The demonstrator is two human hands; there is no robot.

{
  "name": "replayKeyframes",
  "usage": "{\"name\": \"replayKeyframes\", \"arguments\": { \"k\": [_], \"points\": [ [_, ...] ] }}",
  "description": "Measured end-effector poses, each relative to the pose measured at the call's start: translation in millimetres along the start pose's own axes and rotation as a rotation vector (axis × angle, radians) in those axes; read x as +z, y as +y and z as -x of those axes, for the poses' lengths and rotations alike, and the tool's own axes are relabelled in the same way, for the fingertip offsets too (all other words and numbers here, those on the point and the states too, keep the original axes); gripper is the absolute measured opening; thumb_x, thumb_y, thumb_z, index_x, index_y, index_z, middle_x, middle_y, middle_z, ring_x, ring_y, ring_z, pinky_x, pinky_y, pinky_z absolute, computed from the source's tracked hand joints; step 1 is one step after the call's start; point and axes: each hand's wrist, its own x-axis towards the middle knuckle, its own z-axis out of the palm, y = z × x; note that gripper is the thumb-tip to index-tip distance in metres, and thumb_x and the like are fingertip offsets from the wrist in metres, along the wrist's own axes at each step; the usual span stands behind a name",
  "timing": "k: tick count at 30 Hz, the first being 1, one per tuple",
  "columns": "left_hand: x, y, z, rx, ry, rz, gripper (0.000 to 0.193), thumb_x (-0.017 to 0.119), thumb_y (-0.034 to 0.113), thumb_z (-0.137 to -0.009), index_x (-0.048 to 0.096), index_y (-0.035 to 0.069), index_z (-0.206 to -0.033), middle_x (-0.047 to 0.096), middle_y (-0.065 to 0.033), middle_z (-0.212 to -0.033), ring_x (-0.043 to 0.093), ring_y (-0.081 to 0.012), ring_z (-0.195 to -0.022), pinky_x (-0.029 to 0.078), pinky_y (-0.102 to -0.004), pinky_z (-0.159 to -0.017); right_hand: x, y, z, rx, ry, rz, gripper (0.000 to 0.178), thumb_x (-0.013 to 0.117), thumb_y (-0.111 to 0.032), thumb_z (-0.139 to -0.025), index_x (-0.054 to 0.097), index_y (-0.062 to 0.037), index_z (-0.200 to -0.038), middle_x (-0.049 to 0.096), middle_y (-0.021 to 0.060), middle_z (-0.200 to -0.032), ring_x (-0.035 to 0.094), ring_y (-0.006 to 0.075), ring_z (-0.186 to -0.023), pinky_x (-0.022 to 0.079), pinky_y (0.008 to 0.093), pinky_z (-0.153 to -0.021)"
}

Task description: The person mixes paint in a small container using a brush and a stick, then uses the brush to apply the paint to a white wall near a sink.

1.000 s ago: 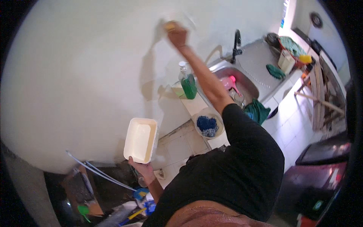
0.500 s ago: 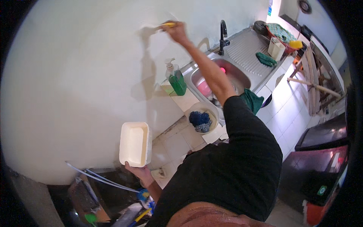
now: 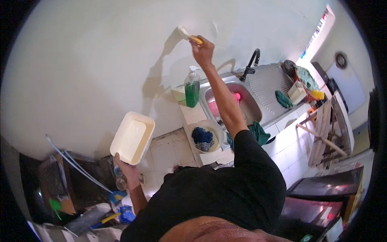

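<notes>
My right hand (image 3: 203, 50) is closed around the yellow handle of the brush (image 3: 196, 40), which is up past the sink (image 3: 253, 107) and to its left. Its pale head looks to be against the wall (image 3: 88, 80). My left hand (image 3: 127, 167) grips the near end of the cream tray (image 3: 144, 141), thumb over the rim; the fingers underneath are hidden from me. The tray is in the air, well left of the sink, tipped so that I see into it.

I judge the brushwork to be under way, since the brush is at the wall and the tray is in hand. How much is done I cannot tell: the wall is pale all over, and no clear edge parts a coated area from a bare one. A faint curved mark shows on it above the sink's left side, but whether that is finished or left to do is unclear. Nor can I tell how much the tray has in it, its inside being so even in colour.

The pump bottle (image 3: 192, 93) is just left of the sink, and the bowl (image 3: 220, 131) is by the sink's near left corner.
</notes>
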Motion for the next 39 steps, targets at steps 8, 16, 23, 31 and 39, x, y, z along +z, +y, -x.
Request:
{"name": "replayKeyframes", "arguments": {
  "k": [8,16,23,31,39],
  "points": [
    [0,-12,-14,0.055,0.036,0.019,0.055,0.048,0.042,-0.091,0.045,0.003,-0.129,0.056,-0.0098,-0.124,0.055,-0.021,-0.113,0.044,-0.0349,-0.093,-119,111,-79,0.156,0.008,-0.061,0.022,0.066,-0.014,-0.086,0.067,0.0075,-0.089,0.069,0.0114,-0.079,0.066,0.017,-0.069,0.055,0.0298,-0.066],
    [-10,-8,-8,0.025,0.103,-0.028,0.055,0.051,0.044,-0.089,0.048,0.002,-0.125,0.061,-0.0103,-0.113,0.061,-0.0194,-0.101,0.05,-0.0314,-0.082,-25,42,-29,-0.018,0.218,-0.033,0.014,0.062,-0.008,-0.085,0.068,0.0053,-0.086,0.069,0.0135,-0.077,0.065,0.0192,-0.068,0.055,0.031,-0.064],
    [-22,-13,-13,0.017,0.076,-0.06,0.055,0.049,0.043,-0.089,0.047,0.002,-0.126,0.06,-0.0099,-0.115,0.061,-0.0201,-0.102,0.05,-0.0341,-0.083,105,-62,63,-0.201,-0.014,0.025,0.013,0.071,-0.014,-0.077,0.068,-0.0033,-0.083,0.065,0.0139,-0.072,0.063,0.0297,-0.062,0.049,0.0358,-0.057],
    [-10,3,-6,0.003,0.018,-0.005,0.061,0.042,0.044,-0.09,0.039,0.004,-0.136,0.048,-0.0118,-0.134,0.047,-0.0261,-0.123,0.039,-0.0403,-0.101,59,-21,-2,0.022,-0.291,-0.243,0.013,0.063,-0.011,-0.085,0.071,-0.0016,-0.086,0.069,0.0084,-0.071,0.062,0.0141,-0.063,0.05,0.029,-0.059],
    [-44,17,-2,-0.043,0.007,-0.023,0.066,0.044,0.053,-0.084,0.042,0.011,-0.135,0.048,-0.0092,-0.134,0.047,-0.0306,-0.123,0.042,-0.0488,-0.097,-67,55,-31,0.043,0.417,0.33,0.016,0.061,-0.017,-0.082,0.069,-0.0034,-0.077,0.063,0.0155,-0.062,0.06,0.0235,-0.053,0.047,0.0357,-0.052]
  ]
}}
